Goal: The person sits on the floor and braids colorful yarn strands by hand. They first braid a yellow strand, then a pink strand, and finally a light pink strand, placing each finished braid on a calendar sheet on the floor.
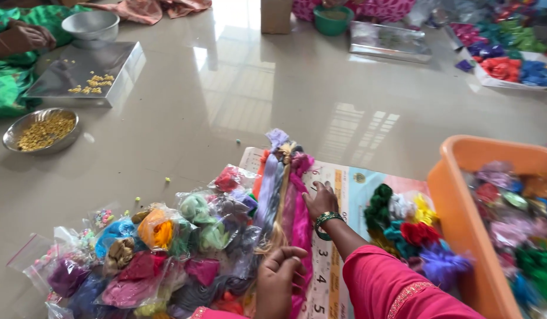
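Tiled floor (238, 88); left hand (279, 277) pinches pink thread strands (300, 218); right hand (320, 201) presses them, fingers spread

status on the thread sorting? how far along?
Done: several skeins lie side by side on the printed sheet. In hand: right hand presses the pink skein; left hand grips its lower end. Left: bagged threads and the full orange tub.

A single head-worn camera looks steeply down and forward from close above a printed paper sheet (344, 195) lying on the glossy floor. Nearest the lens, just below the sheet's middle, are the wearer's arms. Beyond the sheet, the view reaches other seated workers far across the floor.
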